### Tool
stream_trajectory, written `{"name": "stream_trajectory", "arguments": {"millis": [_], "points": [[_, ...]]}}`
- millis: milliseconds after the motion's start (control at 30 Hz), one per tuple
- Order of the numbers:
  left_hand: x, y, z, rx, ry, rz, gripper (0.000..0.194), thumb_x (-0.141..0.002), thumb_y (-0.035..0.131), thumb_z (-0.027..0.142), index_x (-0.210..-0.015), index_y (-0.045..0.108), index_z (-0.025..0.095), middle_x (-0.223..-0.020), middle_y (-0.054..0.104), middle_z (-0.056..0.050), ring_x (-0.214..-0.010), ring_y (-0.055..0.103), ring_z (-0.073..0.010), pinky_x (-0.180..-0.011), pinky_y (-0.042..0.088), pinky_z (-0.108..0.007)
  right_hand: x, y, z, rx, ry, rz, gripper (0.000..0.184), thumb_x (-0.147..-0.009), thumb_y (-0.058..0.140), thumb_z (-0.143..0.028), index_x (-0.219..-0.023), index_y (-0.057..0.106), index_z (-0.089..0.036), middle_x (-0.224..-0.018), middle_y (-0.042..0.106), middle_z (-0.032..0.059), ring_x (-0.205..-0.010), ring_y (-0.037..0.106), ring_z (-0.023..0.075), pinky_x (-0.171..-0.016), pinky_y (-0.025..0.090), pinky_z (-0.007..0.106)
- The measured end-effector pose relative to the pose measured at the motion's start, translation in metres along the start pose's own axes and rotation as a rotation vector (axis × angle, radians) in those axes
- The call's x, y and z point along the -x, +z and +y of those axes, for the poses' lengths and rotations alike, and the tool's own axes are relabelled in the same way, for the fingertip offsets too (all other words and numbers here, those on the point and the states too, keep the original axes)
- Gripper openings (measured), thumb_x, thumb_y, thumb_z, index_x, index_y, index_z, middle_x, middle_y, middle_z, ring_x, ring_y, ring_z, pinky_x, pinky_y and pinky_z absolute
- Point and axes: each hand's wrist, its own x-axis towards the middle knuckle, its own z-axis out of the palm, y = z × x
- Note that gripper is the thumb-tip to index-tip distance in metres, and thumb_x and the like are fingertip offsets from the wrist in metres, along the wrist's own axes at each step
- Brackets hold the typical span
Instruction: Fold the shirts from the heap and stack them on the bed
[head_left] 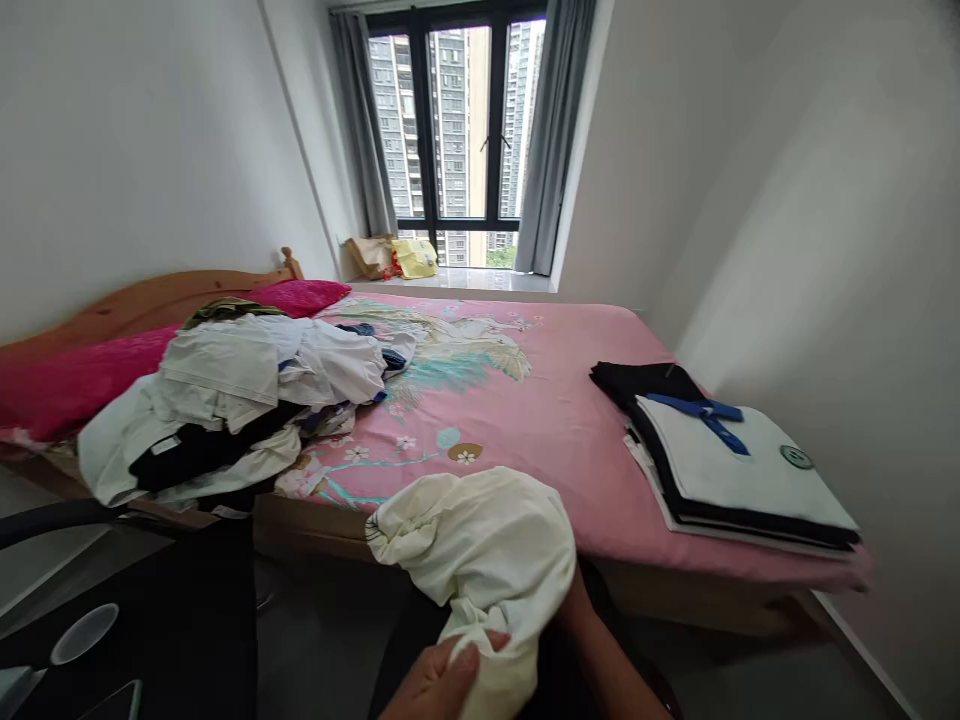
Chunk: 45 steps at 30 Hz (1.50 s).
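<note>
Cream garment (495,540) held up in front of the bed's (555,420) near edge, bunched and crumpled. Left hand (442,680): grip closed on its lower part, thumb and fingers pinching the fabric. Right hand (576,602) mostly hidden by the garment at its right side; can't tell its grip. Messy clothes pile (225,390) on the bed's left part, pink pillows (300,296) at the bed's head. Folded stack (742,465), white over black, blue tie (705,412) on top, on the bed's right part.
</note>
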Motion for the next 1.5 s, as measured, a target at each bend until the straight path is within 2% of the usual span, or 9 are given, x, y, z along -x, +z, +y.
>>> {"name": "stream_trajectory", "arguments": {"millis": [167,267,367,567,767,867,1033,1267,1500], "points": [[0.019,0.012,0.017,0.239,0.005,0.149,0.057,-0.075,0.06,0.052,-0.117,0.062,0.015,-0.095,0.07,-0.011,-0.082,0.064,-0.0234,-0.071,0.048,-0.03,0.012,0.016,-0.066,-0.481,0.123,-0.103,0.055,-0.085,0.044,-0.059,-0.133,0.043,-0.033,-0.118,0.061,0.0042,-0.113,0.053,0.0249,-0.087,0.047,0.041],[0.032,0.013,0.031,0.307,0.047,0.194,0.057,-0.072,0.065,0.049,-0.117,0.063,0.015,-0.103,0.069,-0.011,-0.096,0.062,-0.0272,-0.082,0.049,-0.034,0.02,0.018,-0.111,-0.587,-0.005,-0.161,0.057,-0.089,0.037,-0.056,-0.141,0.025,-0.038,-0.126,0.057,0.0031,-0.12,0.049,0.0227,-0.094,0.042,0.047],[0.041,0.008,0.043,0.358,0.057,0.235,0.055,-0.07,0.066,0.049,-0.115,0.064,0.018,-0.104,0.069,-0.009,-0.103,0.06,-0.0281,-0.088,0.048,-0.035,0.034,0.011,-0.132,-0.463,-0.167,-0.192,0.055,-0.086,0.052,-0.043,-0.137,0.035,-0.036,-0.136,0.048,0.0024,-0.13,0.038,0.0206,-0.105,0.032,0.044],[0.039,0.012,0.042,0.319,0.086,0.222,0.045,-0.075,0.059,0.052,-0.108,0.068,0.022,-0.101,0.07,-0.007,-0.095,0.062,-0.0243,-0.085,0.048,-0.032,0.063,0.009,-0.109,-0.32,-0.064,-0.258,0.066,-0.075,0.067,-0.035,-0.135,0.04,-0.032,-0.126,0.057,0.0037,-0.116,0.051,0.0218,-0.098,0.038,0.04],[0.031,0.036,0.016,-0.482,0.114,-0.215,0.045,-0.077,0.059,0.049,-0.111,0.067,0.02,-0.102,0.066,-0.009,-0.089,0.058,-0.0223,-0.084,0.044,-0.032,0.069,0.014,-0.101,-0.381,0.16,-0.115,0.039,-0.072,0.07,-0.038,-0.104,0.063,-0.018,-0.079,0.067,0.0013,-0.072,0.061,0.0156,-0.073,0.048,0.031],[0.024,0.041,0.008,-0.65,0.252,-0.136,0.047,-0.075,0.061,0.049,-0.114,0.064,0.022,-0.102,0.064,-0.009,-0.091,0.056,-0.0223,-0.083,0.043,-0.031,0.065,0.0,-0.125,-0.539,0.118,0.045,0.026,-0.066,0.074,-0.033,-0.087,0.063,-0.021,-0.073,0.066,-0.0014,-0.065,0.06,0.0137,-0.065,0.048,0.027],[0.019,0.045,0.011,-0.46,0.335,0.293,0.049,-0.072,0.061,0.054,-0.105,0.063,0.018,-0.089,0.062,-0.007,-0.076,0.054,-0.0179,-0.069,0.043,-0.027,0.075,-0.022,-0.161,-0.522,0.056,0.091,0.022,-0.066,0.074,-0.031,-0.081,0.06,-0.024,-0.068,0.062,-0.0045,-0.059,0.055,0.0115,-0.056,0.044,0.023],[0.012,0.073,0.005,-0.135,0.245,0.178,0.047,-0.067,0.065,0.056,-0.088,0.066,0.013,-0.076,0.063,-0.006,-0.077,0.055,-0.021,-0.069,0.043,-0.03,0.129,0.02,-0.119,-0.145,-0.018,-0.401,0.013,-0.078,0.062,-0.03,-0.083,0.059,-0.019,-0.074,0.058,0.0003,-0.066,0.05,0.0114,-0.061,0.04,0.024],[0.012,0.074,-0.012,0.191,0.161,0.25,0.05,-0.065,0.07,0.052,-0.096,0.066,0.013,-0.074,0.065,-0.004,-0.071,0.058,-0.018,-0.066,0.044,-0.027,0.135,0.008,-0.106,-0.171,0.009,-0.316,0.012,-0.081,0.057,-0.031,-0.081,0.058,-0.019,-0.068,0.057,-0.0005,-0.061,0.05,0.0111,-0.059,0.04,0.023]]}}
